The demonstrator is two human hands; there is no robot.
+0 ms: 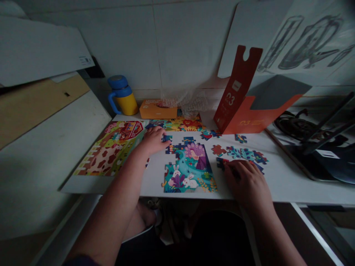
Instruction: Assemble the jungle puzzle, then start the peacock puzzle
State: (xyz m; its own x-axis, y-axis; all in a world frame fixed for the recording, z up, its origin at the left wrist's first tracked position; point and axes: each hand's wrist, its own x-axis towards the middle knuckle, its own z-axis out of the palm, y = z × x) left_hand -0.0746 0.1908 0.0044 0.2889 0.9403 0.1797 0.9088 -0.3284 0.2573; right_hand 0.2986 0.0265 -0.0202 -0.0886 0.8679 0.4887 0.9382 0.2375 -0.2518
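Observation:
A partly joined jigsaw puzzle (184, 168) with a peacock and rabbits lies on the white table in front of me. My left hand (154, 141) rests at its upper left, thumb apart from the fingers, beside a dark blue puzzle piece (167, 138); the far fingertips are partly hidden. To the right of the puzzle, my right hand (246, 179) is curled, thumb and forefinger closed at a dark blue and red puzzle piece (221, 163). Beyond that hand lie a reddish-brown piece (219, 150) and several joined teal pieces (240, 152).
A finished farm puzzle (111, 149) with a cow lies at left. Behind stand a blue and yellow bottle (126, 96), an orange box (158, 109), crumpled clear plastic (191, 101) and an open orange-red box (246, 116). A lion puzzle (188, 123) lies before them. A black stand (318, 159) is at right.

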